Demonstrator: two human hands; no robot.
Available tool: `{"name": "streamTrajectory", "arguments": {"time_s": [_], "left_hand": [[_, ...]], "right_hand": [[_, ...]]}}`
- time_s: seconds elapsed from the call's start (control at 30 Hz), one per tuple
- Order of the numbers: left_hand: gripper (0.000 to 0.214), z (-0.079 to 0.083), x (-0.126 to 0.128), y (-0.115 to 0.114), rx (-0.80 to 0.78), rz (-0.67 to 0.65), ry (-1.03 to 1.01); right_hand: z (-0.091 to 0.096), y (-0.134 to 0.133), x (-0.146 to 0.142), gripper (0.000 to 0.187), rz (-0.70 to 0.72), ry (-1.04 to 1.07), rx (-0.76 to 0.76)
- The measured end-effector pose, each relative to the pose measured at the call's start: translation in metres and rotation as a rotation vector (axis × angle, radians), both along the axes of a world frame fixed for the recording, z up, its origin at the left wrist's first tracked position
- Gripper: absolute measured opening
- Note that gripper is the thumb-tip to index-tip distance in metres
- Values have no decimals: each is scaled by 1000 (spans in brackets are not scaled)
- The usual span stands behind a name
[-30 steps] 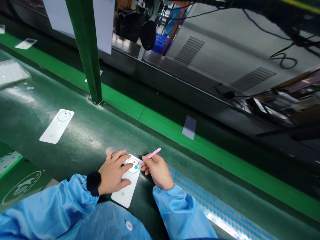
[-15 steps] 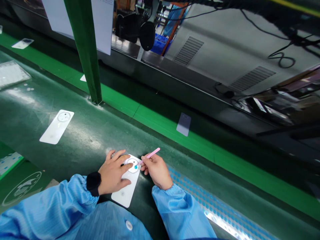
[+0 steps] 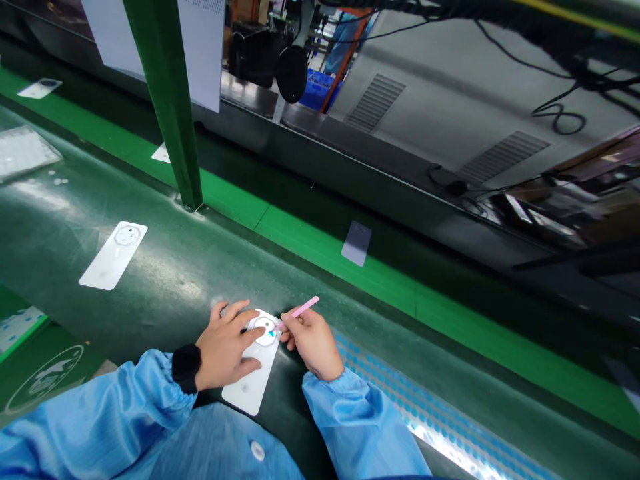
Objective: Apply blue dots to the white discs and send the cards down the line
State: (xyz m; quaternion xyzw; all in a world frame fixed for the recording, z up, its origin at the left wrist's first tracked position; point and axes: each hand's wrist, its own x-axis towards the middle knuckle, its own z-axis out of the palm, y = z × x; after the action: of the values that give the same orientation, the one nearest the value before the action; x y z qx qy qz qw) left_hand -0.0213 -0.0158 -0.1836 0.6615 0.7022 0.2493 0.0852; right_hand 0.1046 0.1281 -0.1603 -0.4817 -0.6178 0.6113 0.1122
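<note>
A white rectangular back cover [image 3: 250,390] with a round ring near its top lies on the dark green table in front of me. My left hand [image 3: 225,347] rests flat on it, fingers spread, pressing it down beside the ring. My right hand [image 3: 311,341] is closed around a thin pink stick [image 3: 303,309]. The stick's tip touches a small blue sticker [image 3: 271,333] inside the ring. Both arms wear light blue sleeves, and a black watch sits on my left wrist.
A second white cover [image 3: 113,255] lies to the left. A grey cover [image 3: 357,243] rides the green conveyor belt behind. A green post [image 3: 170,113] stands on the table. A sheet of blue dot stickers [image 3: 400,407] lies at my right. Another sticker sheet [image 3: 17,323] is at the far left.
The grey cover on the belt has travelled left. My hands stay on the white cover, with the stick's tip shifting slightly over the blue sticker.
</note>
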Motion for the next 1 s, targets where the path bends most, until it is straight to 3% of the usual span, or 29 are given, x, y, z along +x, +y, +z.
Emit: {"name": "streamTrajectory", "arguments": {"time_s": [0.37,0.67,0.8,1.0], "left_hand": [[37,6,3,-1,-64,-25,44],[42,10,10,4,-115,-6,70],[43,12,13,4,-135,9,79],[42,11,15,4,-135,29,113]], "right_hand": [[-5,-6,7,29,15,17,107],[-8,-9,7,25,29,42,153],[-6,-9,7,28,6,62,128],[-12,-5,13,39,-114,259,4]]}}
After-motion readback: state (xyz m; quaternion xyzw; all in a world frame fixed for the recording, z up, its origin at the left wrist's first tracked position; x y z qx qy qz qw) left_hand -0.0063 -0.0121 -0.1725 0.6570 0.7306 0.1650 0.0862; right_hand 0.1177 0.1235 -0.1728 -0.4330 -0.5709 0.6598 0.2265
